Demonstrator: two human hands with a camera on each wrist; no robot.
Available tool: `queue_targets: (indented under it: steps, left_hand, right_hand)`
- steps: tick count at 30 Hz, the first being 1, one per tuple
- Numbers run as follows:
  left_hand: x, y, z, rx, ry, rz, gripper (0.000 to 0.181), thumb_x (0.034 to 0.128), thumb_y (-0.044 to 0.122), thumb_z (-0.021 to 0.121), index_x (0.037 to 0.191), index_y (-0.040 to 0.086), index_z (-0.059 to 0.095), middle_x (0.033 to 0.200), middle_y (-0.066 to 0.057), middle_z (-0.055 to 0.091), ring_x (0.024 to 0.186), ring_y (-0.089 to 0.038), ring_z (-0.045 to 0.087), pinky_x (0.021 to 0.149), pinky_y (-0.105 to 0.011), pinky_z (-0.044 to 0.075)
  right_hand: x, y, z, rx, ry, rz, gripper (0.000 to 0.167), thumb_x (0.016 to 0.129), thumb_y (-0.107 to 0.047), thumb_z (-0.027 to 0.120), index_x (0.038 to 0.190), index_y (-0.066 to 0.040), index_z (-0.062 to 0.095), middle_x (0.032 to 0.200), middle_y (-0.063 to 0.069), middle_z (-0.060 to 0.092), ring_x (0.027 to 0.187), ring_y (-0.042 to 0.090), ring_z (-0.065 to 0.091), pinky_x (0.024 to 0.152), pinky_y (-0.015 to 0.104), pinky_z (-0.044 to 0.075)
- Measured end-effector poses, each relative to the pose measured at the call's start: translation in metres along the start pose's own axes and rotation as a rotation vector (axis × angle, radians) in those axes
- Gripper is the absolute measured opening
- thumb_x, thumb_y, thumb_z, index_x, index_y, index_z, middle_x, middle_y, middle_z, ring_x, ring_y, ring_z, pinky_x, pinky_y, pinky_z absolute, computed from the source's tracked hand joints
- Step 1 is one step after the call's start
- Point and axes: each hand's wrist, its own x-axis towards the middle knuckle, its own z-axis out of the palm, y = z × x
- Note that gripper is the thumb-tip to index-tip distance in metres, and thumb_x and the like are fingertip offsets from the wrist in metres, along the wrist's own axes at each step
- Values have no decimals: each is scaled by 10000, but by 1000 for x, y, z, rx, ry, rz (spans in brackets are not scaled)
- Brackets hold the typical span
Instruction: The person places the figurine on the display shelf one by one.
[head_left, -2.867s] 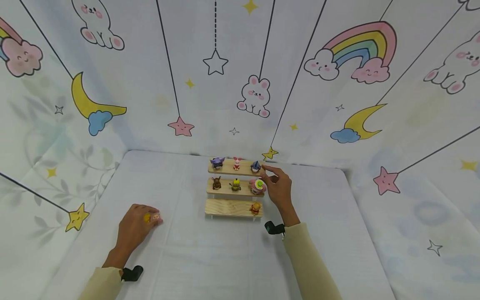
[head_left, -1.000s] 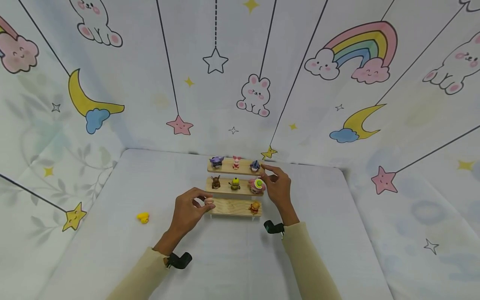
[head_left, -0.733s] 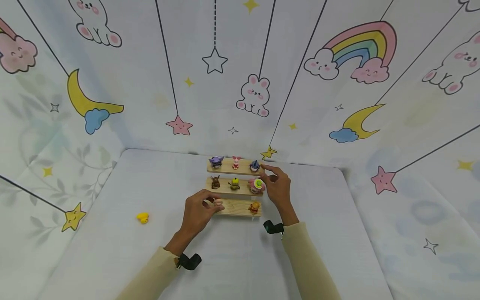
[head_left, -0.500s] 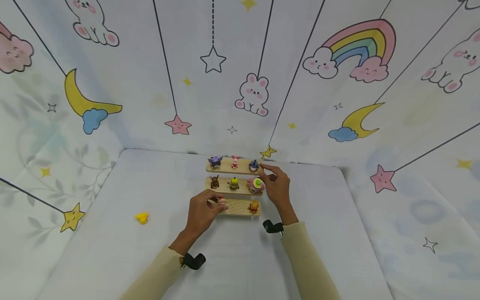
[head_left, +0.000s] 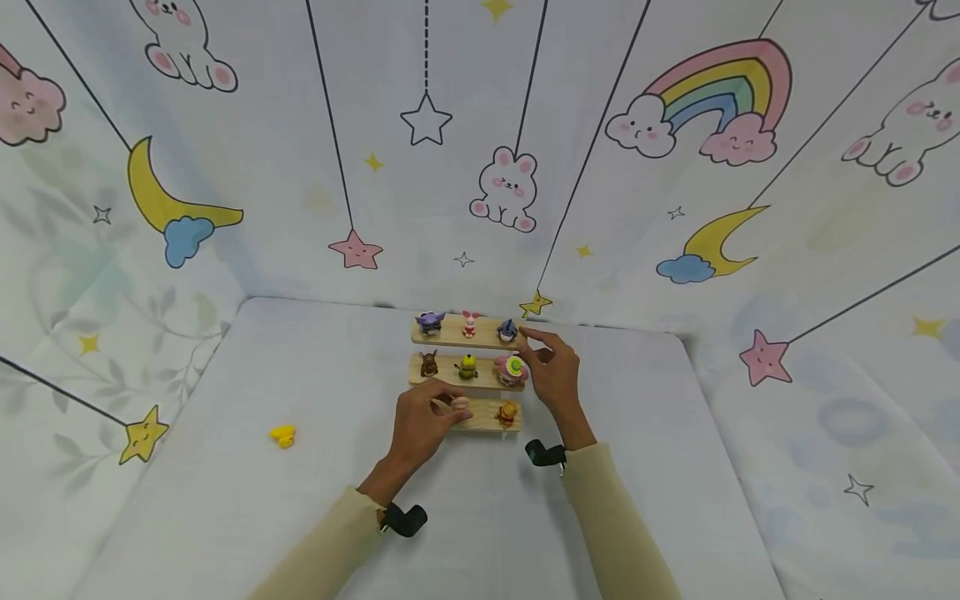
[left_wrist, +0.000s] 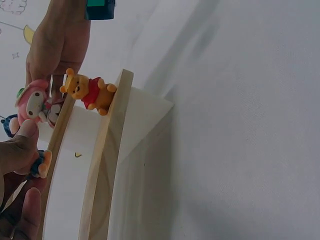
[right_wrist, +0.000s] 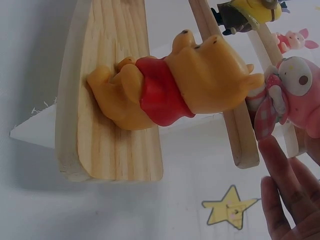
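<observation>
My left hand point(head_left: 422, 421) pinches a small figurine point(left_wrist: 41, 164) with a blue body and orange feet, its upper part mostly covered by my fingers. It is over the middle of the bottom step of a three-tier wooden display shelf point(head_left: 487, 423); I cannot tell whether its feet touch the wood. At the right end of that step sits a Winnie the Pooh figurine point(right_wrist: 170, 92) in a red shirt. My right hand point(head_left: 557, 379) grips the right end of the top step with thumb and index finger, beside a pink-hooded figurine point(right_wrist: 300, 92) on the middle step.
A yellow figurine point(head_left: 283, 435) lies on the white cloth at the left. On the top step stand a purple figurine point(head_left: 431, 323), a Piglet figurine point(head_left: 469, 325) and a blue one point(head_left: 507, 330). The middle step also bears a brown figurine point(head_left: 428, 363) and a yellow-green one point(head_left: 467, 367).
My left hand has picked up the small figurine at the left, leaving the yellow one behind, and carried it right along the bottom step. My right hand has stayed at the shelf's end.
</observation>
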Motion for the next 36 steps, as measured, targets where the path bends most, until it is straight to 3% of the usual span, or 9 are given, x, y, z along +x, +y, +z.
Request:
queue_targets:
  steps: [15, 24, 36]
  left_hand:
    - [-6, -8, 17, 86, -21, 4, 332, 767, 130, 965, 1067, 138, 822, 960, 14, 771, 745, -93, 652, 629, -236, 501]
    - [-9, -16, 19, 113, -35, 11, 334, 776, 182, 958, 1080, 174, 820, 973, 27, 772, 738, -169, 670, 631, -245, 487]
    - [-10, -20, 17, 118, -49, 27, 406, 769, 222, 962, 1135, 131, 810, 1022, 16, 770, 780, -153, 691, 645, -256, 490]
  right_hand:
    - [0, 2, 0, 5, 0, 2, 316, 1023, -190, 730, 1338, -176, 747, 1304, 63, 729, 922, 292, 791, 773, 154, 557]
    - [0, 1, 1, -5, 1, 6, 319, 1023, -186, 723, 1341, -189, 744, 1292, 58, 732, 928, 283, 793, 769, 142, 556]
    - [0, -1, 0, 1, -3, 16, 318, 1022, -194, 725, 1340, -195, 746, 1309, 49, 732, 932, 282, 790, 745, 158, 552]
